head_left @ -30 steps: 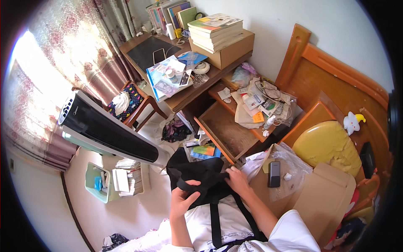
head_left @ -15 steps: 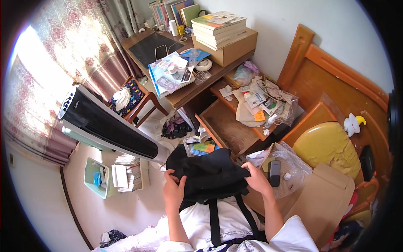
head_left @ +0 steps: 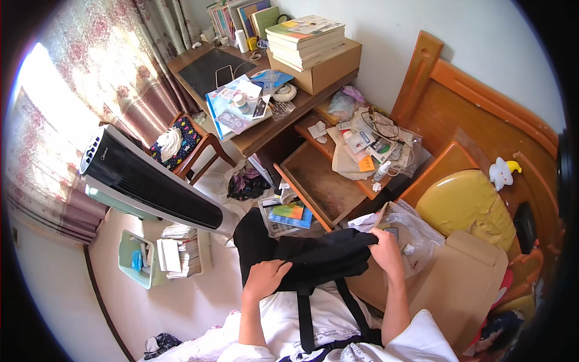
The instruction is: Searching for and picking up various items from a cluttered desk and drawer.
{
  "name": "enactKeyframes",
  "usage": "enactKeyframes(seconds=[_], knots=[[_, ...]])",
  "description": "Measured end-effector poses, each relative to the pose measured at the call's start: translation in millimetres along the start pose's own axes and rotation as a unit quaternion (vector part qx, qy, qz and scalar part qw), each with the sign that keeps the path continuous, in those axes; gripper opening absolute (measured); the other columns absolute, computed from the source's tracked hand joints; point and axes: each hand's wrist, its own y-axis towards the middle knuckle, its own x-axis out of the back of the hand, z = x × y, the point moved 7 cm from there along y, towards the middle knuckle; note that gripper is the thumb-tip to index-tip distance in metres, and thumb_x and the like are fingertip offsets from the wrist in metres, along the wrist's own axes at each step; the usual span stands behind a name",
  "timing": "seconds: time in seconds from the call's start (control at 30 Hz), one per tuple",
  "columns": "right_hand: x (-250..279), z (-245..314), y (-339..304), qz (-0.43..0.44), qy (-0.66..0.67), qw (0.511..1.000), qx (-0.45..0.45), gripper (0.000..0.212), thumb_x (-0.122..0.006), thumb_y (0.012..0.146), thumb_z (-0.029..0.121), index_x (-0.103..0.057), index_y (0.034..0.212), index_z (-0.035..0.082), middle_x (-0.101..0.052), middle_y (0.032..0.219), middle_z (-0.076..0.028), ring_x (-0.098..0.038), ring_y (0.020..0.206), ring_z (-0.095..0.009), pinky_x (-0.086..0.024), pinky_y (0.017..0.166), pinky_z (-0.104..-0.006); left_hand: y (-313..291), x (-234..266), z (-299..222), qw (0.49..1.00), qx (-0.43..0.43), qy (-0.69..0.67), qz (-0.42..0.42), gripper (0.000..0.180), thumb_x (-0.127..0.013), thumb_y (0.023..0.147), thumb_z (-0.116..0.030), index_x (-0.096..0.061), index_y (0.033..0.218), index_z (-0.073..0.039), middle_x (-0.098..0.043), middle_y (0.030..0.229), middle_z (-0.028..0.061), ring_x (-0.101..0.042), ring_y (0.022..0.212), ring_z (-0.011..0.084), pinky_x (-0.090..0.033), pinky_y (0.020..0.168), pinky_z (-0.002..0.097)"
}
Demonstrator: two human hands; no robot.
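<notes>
A folded piece of soft black cloth (head_left: 322, 256) is stretched across my lap; its exact kind does not show. My right hand (head_left: 387, 248) grips its far right end, thumb and fingers closed on the fabric. At the near left edge, my left hand (head_left: 265, 280) is closed on the cloth with its fingers pointing right. My knee in black (head_left: 248, 234) shows beyond the left hand, and where it meets the cloth is hard to make out. A grey phone-like device (head_left: 392, 231) lies beside the right hand, mostly hidden by it.
Ahead stands an open wooden drawer (head_left: 322, 187) under a desk (head_left: 256, 142) with books and papers. A tower fan (head_left: 157, 184) leans across the left in view. Cardboard (head_left: 455, 286) and bubble wrap (head_left: 425, 232) lie at right. Plastic bins (head_left: 136, 265) stand on the floor.
My right hand has moved right and up, drawing the cloth's end over the grey device. My left hand has shifted down and right. The cloth is now longer and narrower.
</notes>
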Motion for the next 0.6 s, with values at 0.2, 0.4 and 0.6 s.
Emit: enactKeyframes(seconds=[0.2, 0.4, 0.6], knots=[[-2.1, -16.2, -5.4, -0.015, -0.135, 0.988, -0.066, 0.017, -0.069, 0.073, 0.02, -0.062, 0.08, 0.006, -0.064, 0.071, -0.018, -0.062, 0.071, -0.038, -0.047, 0.063, -0.0455, 10.7, 2.8, 10.5, 0.945, 0.04, -0.32, -0.05, 0.037, -0.053, 0.091, -0.025, -0.06, 0.105, 0.009, -0.066, 0.081, 0.0152, -0.061, 0.074, 0.0216, -0.045, 0.071, 0.0322], [-29.3, -35.4, -12.2, 0.005, -0.221, 0.971, -0.094, 0.025, -0.07, 0.07, 0.02, -0.066, 0.09, 0.006, -0.067, 0.082, -0.019, -0.064, 0.081, -0.037, -0.05, 0.072, -0.0439, 22.2, -8.4, 13.4, 0.857, 0.073, -0.484, -0.162, 0.033, -0.05, 0.095, -0.023, -0.058, 0.102, 0.009, -0.062, 0.087, 0.0056, -0.052, 0.081, 0.0107, -0.041, 0.075, 0.0259], [-38.3, -40.7, -13.8, 0.096, -0.21, 0.962, -0.143, 0.029, -0.068, 0.073, 0.021, -0.067, 0.09, -0.003, -0.066, 0.083, -0.023, -0.065, 0.081, -0.035, -0.05, 0.078, -0.0405, 27.1, -4.8, 10.4, 0.832, 0.035, -0.504, -0.231, 0.032, -0.045, 0.098, -0.025, -0.057, 0.105, 0.004, -0.061, 0.092, 0.0053, -0.052, 0.085, 0.0113, -0.041, 0.078, 0.0255]])
